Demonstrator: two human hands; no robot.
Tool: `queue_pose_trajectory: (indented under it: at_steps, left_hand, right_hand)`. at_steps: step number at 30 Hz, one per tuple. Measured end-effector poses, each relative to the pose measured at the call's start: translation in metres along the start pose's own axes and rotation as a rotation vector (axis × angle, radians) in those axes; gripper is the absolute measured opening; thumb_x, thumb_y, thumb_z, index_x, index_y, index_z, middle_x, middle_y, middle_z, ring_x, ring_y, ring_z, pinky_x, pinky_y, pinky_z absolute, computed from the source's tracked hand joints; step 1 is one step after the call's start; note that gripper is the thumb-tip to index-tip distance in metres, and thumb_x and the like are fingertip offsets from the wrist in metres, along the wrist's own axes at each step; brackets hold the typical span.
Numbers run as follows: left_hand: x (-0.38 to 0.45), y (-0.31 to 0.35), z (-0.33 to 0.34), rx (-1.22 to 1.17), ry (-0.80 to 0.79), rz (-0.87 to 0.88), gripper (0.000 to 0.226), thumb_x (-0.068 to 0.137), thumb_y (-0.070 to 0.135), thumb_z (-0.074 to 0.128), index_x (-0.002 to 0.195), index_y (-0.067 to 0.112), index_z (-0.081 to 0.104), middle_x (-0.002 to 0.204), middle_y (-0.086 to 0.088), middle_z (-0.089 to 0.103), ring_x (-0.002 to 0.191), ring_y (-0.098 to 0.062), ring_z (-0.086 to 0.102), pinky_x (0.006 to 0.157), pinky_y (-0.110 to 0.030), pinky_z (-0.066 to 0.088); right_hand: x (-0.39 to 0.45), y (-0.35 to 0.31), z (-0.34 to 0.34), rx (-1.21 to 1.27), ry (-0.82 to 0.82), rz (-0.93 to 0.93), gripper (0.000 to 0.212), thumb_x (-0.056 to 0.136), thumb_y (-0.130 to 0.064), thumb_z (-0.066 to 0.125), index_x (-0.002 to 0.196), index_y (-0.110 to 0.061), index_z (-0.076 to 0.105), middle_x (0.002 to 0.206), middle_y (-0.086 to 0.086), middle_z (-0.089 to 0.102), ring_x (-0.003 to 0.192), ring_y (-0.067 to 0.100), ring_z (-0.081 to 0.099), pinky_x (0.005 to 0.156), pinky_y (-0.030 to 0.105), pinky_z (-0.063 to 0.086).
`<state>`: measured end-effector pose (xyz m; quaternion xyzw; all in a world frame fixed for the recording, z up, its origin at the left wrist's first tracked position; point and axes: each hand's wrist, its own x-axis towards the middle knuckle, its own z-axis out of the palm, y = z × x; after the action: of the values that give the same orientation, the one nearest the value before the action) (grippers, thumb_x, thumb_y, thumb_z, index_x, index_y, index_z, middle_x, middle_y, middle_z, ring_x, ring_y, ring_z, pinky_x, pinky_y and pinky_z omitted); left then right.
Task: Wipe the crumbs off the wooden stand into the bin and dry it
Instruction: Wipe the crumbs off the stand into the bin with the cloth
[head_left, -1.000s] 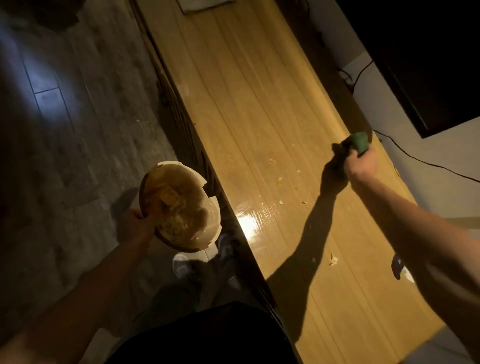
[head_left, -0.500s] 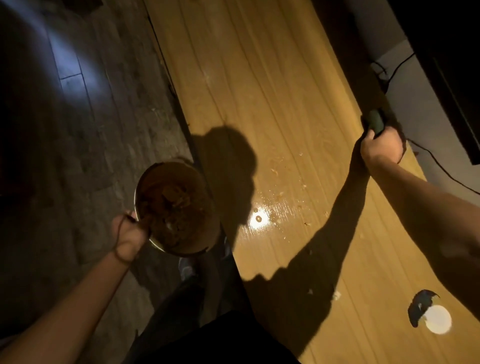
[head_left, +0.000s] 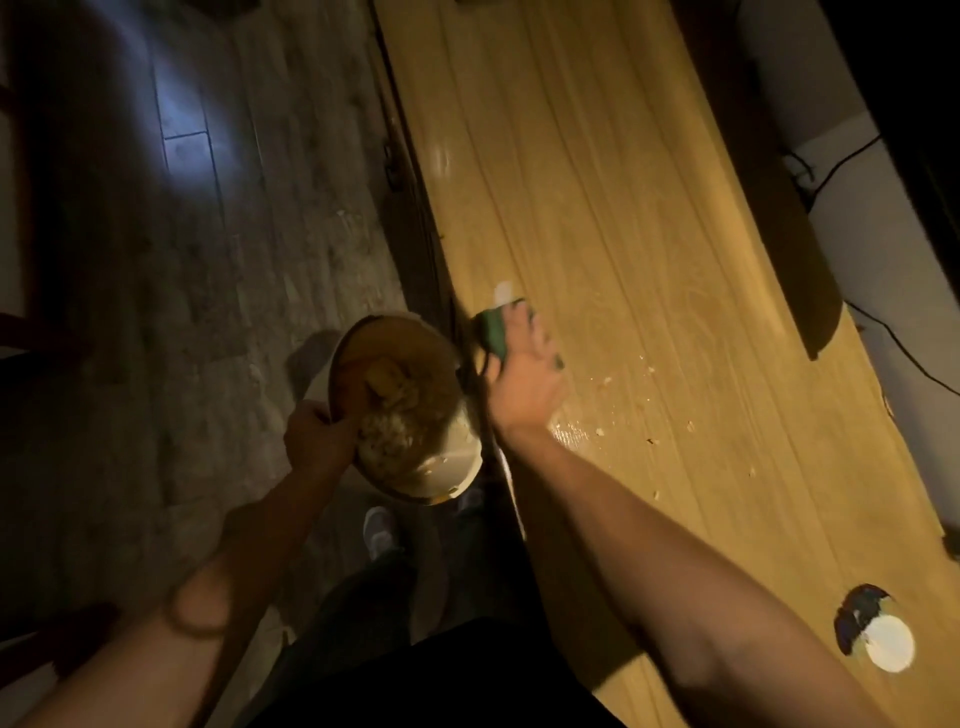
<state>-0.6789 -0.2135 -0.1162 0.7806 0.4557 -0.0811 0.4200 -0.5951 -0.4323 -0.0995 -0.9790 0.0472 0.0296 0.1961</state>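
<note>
Presently the right hand (head_left: 524, 384) presses a green sponge (head_left: 494, 332) flat against the wooden stand (head_left: 623, 218), right at the stand's near edge, fingers spread over the sponge's top with the thumb side curled round it. The left hand (head_left: 317, 436) grips the rim of a round bin (head_left: 410, 415) and holds it tilted just below and against that same edge, directly beside the sponge. Inside the bin lie pale scraps and a brown lump; their nature cannot be told in the dim light. Crumbs (head_left: 644, 374) are scattered on the stand to the right of the sponge hand, some near a glossy wet patch (head_left: 576, 431) that catches the light just beside the wrist. A small white round object (head_left: 889, 644), with a dark shape touching its upper left side, sits on the stand close to the lower right corner, well apart from the sponge. A black cable (head_left: 831, 166) runs along the pale wall behind the stand. Grey plank flooring (head_left: 208, 260) fills the left side, and a light-coloured shoe (head_left: 379, 530) shows below the bin.
</note>
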Motion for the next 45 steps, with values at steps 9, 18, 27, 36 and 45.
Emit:
queue_pose_trajectory:
  at_steps: [9, 18, 27, 36, 45]
  left_hand:
    - [-0.001, -0.011, -0.027, -0.132, -0.136, 0.007, 0.032, 0.079, 0.027, 0.078, 0.088, 0.006, 0.055, 0.083, -0.011, 0.059, 0.077, -0.026, 0.06, 0.055, -0.03, 0.044]
    - [-0.008, -0.01, -0.019, -0.031, -0.122, 0.062, 0.027, 0.078, 0.018, 0.08, 0.082, 0.0, 0.06, 0.079, -0.017, 0.06, 0.073, -0.027, 0.058, 0.056, -0.03, 0.043]
    - [-0.004, -0.013, -0.002, 0.036, -0.069, -0.005, 0.027, 0.075, 0.028, 0.081, 0.082, 0.01, 0.062, 0.079, -0.009, 0.062, 0.076, -0.03, 0.061, 0.064, -0.037, 0.048]
    - [-0.003, -0.016, 0.005, 0.077, -0.03, -0.063, 0.029, 0.078, 0.021, 0.081, 0.088, -0.001, 0.064, 0.094, -0.026, 0.066, 0.093, -0.041, 0.064, 0.076, -0.043, 0.048]
    - [-0.018, -0.014, 0.009, 0.135, -0.051, 0.059, 0.029, 0.08, 0.015, 0.08, 0.09, -0.008, 0.063, 0.083, -0.018, 0.058, 0.081, -0.026, 0.056, 0.068, -0.037, 0.042]
  right_hand:
    - [-0.078, -0.084, 0.021, 0.448, -0.368, -0.128, 0.045, 0.101, -0.017, 0.054, 0.146, -0.014, 0.051, 0.131, 0.012, 0.065, 0.119, 0.03, 0.062, 0.102, 0.041, 0.049]
    - [-0.021, 0.024, -0.053, 0.663, -0.065, 0.142, 0.028, 0.101, -0.022, 0.058, 0.126, -0.011, 0.064, 0.094, -0.005, 0.071, 0.08, -0.004, 0.065, 0.072, 0.022, 0.05]
    - [0.082, 0.224, -0.147, 0.319, 0.205, 0.47, 0.04, 0.101, -0.028, 0.053, 0.141, -0.021, 0.052, 0.13, 0.007, 0.064, 0.119, 0.026, 0.06, 0.104, 0.039, 0.048]
    - [0.113, 0.318, -0.149, 0.045, -0.005, 0.717, 0.045, 0.105, -0.038, 0.045, 0.138, -0.006, 0.051, 0.148, 0.02, 0.043, 0.128, 0.038, 0.05, 0.11, 0.044, 0.039]
    - [0.064, 0.235, -0.097, 0.1, 0.219, 0.414, 0.054, 0.095, -0.027, 0.054, 0.147, -0.035, 0.045, 0.157, -0.003, 0.044, 0.139, 0.025, 0.047, 0.117, 0.039, 0.035]
